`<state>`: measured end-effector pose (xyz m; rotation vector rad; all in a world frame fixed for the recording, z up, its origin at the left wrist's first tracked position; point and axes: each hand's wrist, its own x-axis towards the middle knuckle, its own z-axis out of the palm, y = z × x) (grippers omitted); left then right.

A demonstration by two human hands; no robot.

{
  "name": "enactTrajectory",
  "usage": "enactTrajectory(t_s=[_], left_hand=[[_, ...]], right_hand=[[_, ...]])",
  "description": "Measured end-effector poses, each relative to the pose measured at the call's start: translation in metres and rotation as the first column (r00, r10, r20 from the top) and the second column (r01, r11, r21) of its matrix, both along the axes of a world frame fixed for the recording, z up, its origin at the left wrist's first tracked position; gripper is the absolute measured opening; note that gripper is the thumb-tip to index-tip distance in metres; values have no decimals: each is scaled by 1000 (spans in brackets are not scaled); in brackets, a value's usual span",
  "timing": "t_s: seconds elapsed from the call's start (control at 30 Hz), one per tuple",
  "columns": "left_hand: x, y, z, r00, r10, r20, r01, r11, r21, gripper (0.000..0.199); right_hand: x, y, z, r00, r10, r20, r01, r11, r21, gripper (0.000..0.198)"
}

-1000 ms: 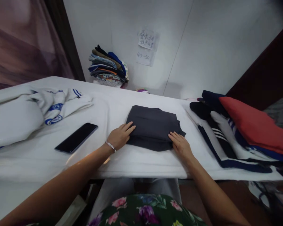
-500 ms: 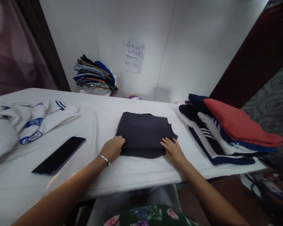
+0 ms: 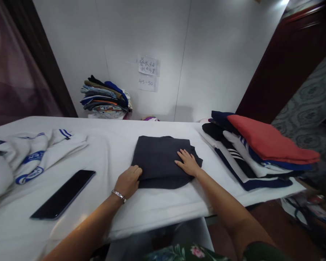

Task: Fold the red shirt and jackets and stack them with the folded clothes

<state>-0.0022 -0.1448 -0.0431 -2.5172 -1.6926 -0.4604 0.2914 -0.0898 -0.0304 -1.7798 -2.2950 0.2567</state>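
A dark grey garment (image 3: pixel 160 157), folded into a rough rectangle, lies on the white-covered table (image 3: pixel 157 214) in front of me. At its near left corner, my left hand (image 3: pixel 129 179) has its fingers curled closed on the fabric edge; a silver bracelet is on that wrist. My right hand (image 3: pixel 188 162) lies flat on the right part of the garment, fingers spread. Bits of uneven fabric stick out along the garment's right side.
A black phone (image 3: pixel 63 194) and a crumpled white garment with blue stripes (image 3: pixel 43 150) lie to the left. On the right is a stack of folded clothes topped by a red one (image 3: pixel 271 139). Another clothes pile (image 3: pixel 104 98) stands by the back wall, near paper signs (image 3: pixel 149 72).
My right hand has moved from the garment's near right edge up onto its top and spread flat. My left hand keeps its place at the left corner. The camera view has shifted slightly.
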Motion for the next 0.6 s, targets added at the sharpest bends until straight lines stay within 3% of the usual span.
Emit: enactTrajectory(t_s=[0.13, 0.37, 0.47, 0.6], left_hand=[[0, 0, 0, 1000, -3, 16, 4, 1000, -30, 24], [3, 1, -1, 1000, 13, 24, -12, 999, -50, 25], [2, 2, -3, 1000, 11, 29, -10, 999, -37, 25], [3, 2, -3, 1000, 12, 10, -12, 1000, -26, 24]], right_hand=[[13, -3, -16, 999, -11, -39, 12, 1000, 21, 61], [29, -18, -25, 994, -78, -72, 82, 995, 60, 59], [27, -13, -18, 994, -101, -39, 104, 993, 60, 58], [7, 11, 6, 996, -84, 7, 83, 988, 134, 58]])
